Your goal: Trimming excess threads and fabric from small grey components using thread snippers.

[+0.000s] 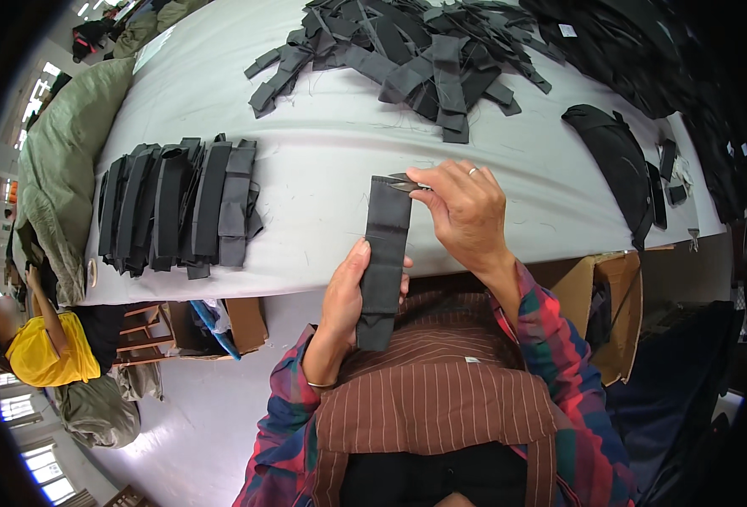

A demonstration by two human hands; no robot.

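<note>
My left hand (344,291) is closed round a dark grey fabric strip (382,262), thumb on its face and fingertips showing at its right edge. The strip stands nearly upright in front of my apron, over the table's near edge. Pinched in my right hand (468,207) is a small pair of thread snips (402,183). Its pointed blades lie against the strip's top right corner; most of the snips is hidden by the fingers. To the left, a row of similar strips (171,203) lies side by side in stacks.
A loose heap of dark strips (424,63) covers the far part of the white-covered table (314,211). Black fabric (614,160) lies at the right, greenish cloth (69,160) at the left. Cardboard boxes (622,313) stand below the edge. Another person in yellow (57,346) is at far left.
</note>
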